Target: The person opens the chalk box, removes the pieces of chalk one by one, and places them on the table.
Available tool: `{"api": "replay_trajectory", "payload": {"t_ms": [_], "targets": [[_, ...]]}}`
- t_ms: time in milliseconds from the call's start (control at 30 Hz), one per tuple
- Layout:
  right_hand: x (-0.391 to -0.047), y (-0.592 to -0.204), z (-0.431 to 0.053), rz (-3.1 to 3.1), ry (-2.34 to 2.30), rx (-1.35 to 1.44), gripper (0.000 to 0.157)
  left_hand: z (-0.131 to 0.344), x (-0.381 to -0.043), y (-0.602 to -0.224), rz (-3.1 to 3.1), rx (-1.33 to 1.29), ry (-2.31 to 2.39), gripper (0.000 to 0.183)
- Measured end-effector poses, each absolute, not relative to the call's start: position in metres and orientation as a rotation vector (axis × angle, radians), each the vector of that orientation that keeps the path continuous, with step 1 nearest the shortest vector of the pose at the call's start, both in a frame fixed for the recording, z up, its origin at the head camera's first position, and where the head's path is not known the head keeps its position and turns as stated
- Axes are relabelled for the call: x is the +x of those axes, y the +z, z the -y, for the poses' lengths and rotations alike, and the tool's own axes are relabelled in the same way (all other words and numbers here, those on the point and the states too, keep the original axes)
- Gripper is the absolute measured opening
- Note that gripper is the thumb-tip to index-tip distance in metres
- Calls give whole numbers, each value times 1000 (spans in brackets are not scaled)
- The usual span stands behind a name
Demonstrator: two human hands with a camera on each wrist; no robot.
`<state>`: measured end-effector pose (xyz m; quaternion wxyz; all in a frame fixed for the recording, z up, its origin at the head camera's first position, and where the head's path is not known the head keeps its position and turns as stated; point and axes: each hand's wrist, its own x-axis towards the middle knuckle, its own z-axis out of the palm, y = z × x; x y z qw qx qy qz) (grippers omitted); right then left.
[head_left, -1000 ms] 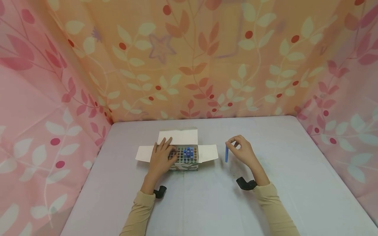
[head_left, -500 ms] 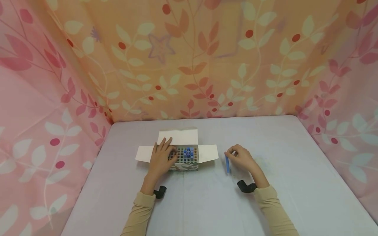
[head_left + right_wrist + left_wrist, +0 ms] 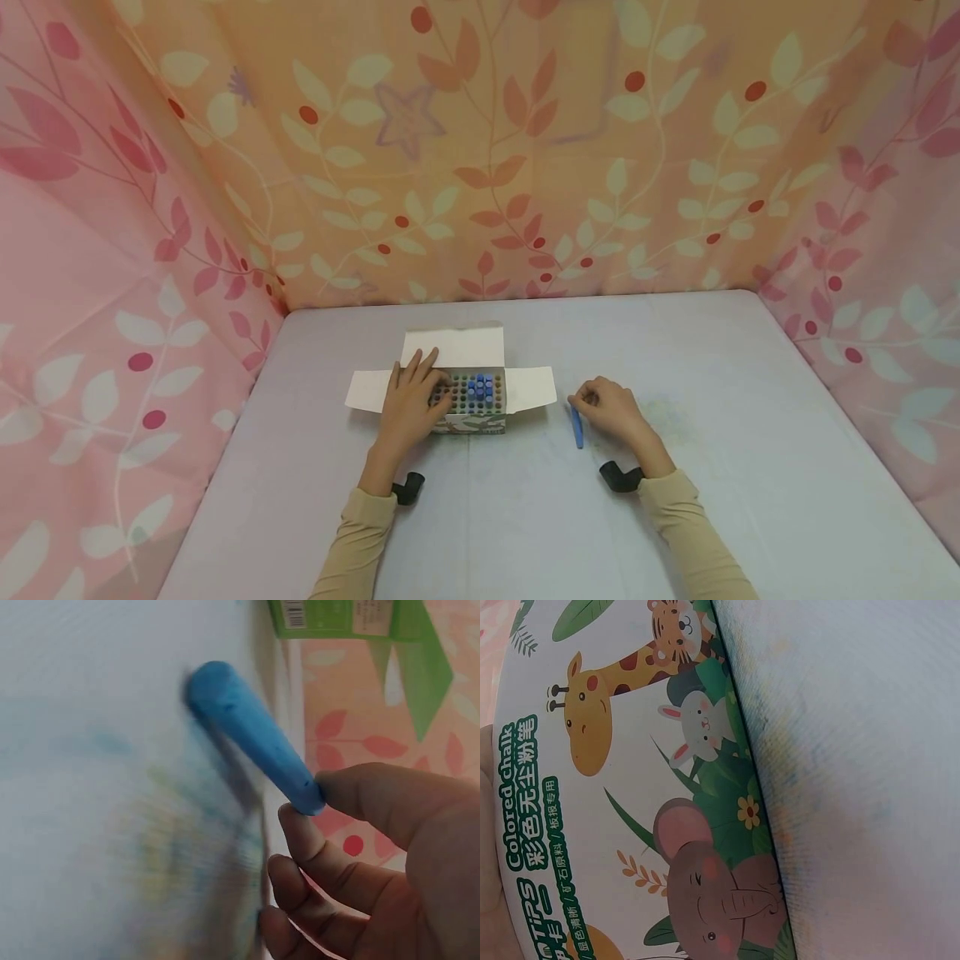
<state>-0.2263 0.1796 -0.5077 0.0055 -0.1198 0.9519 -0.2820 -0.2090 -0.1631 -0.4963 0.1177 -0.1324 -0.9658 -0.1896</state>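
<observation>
My right hand (image 3: pixel 611 408) pinches a blue chalk stick (image 3: pixel 577 427) by one end, between thumb and fingertips. In the right wrist view the blue chalk (image 3: pixel 255 735) slants across the tabletop, its far end close to the surface; whether it touches I cannot tell. My left hand (image 3: pixel 408 398) rests over the left part of an open box of chalk (image 3: pixel 468 424), with spread fingers reaching toward the raised lid. Several blue chalk sticks (image 3: pixel 481 387) stand in the box's holed insert, right of that hand. The left wrist view shows the box's printed front (image 3: pixel 641 750), lettered "Colored chalk".
A white cloth-covered table (image 3: pixel 510 517) lies beneath both hands. White flaps (image 3: pixel 529 388) spread out from the box at its sides and back. Faint coloured smudges (image 3: pixel 667 417) mark the cloth to the right. Floral curtains (image 3: pixel 480 167) enclose the table's back and sides.
The right hand has moved down and nearer with the blue chalk, which has gone from hanging upright to slanting near the table. The left hand and box have stayed put.
</observation>
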Motion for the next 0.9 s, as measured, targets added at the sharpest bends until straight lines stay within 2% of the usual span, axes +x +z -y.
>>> {"api": "replay_trajectory", "payload": {"t_ms": [900], "targets": [[-224,-515,-174,-3123,-881,-388,20,162,-207,-497,2777,-407,-563,16]]}}
